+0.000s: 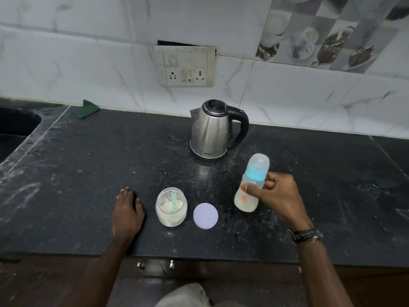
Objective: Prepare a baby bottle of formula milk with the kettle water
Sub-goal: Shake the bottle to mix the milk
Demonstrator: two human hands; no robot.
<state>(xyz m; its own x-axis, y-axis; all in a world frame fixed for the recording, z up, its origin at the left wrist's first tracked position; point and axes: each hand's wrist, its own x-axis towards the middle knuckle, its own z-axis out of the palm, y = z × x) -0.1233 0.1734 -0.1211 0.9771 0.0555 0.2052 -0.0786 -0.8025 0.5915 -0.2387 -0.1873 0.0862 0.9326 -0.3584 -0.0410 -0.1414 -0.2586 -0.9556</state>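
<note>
Right hand (276, 196) is wrapped around the baby bottle (250, 189), fingers and thumb clamped on its middle, and the bottle is lifted off the worktop (88, 173), tilted with its cap leaning away and to the right. The outline is blurred. Pale milky liquid sits in the bottom part, a blue collar rings the neck, and a clear cap covers the top. A dark band (306, 234) circles the right wrist.

Left hand (127, 211) lies palm down on the worktop, holding nothing, fingers loosely together and pointing away, just left of the powder jar (171, 207).

That jar stands open and upright, with whitish formula inside and a pale green scoop (174, 199) stuck into it. Its round lilac lid (205, 216) lies flat just beside it on the right, between jar and bottle.

Further back, the steel kettle (210, 129) stands upright with its lid down, black handle to the right, spout to the left, well apart from both hands. White specks dust the dark worktop around it.

Behind the kettle, a switch and socket plate (184, 66) is set in the tiled wall. A green cloth (87, 108) lies at the back left, and a sink (15, 127) shows at the left edge.
</note>
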